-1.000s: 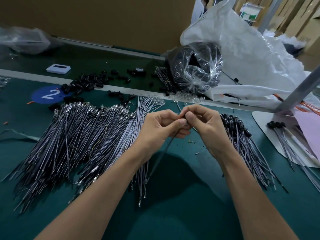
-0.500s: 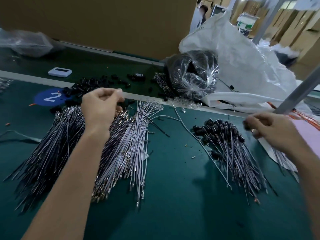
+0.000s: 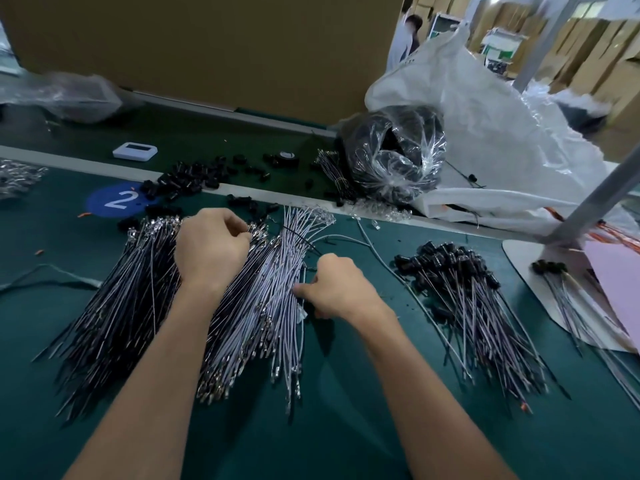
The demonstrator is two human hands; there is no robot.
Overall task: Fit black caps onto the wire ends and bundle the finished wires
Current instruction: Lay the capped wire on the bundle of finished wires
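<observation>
Head view: left hand [image 3: 211, 249] curls over the uncapped wires [image 3: 263, 306], grasp hidden; right hand [image 3: 337, 291] pinches their edge, likely singling one out.

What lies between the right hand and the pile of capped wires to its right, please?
In the head view, mostly bare green mat, crossed diagonally by one loose grey wire, separates the right hand from the capped wires.

Left grip [image 3: 211, 249] and right grip [image 3: 334, 287] both curled, knuckles up
</observation>
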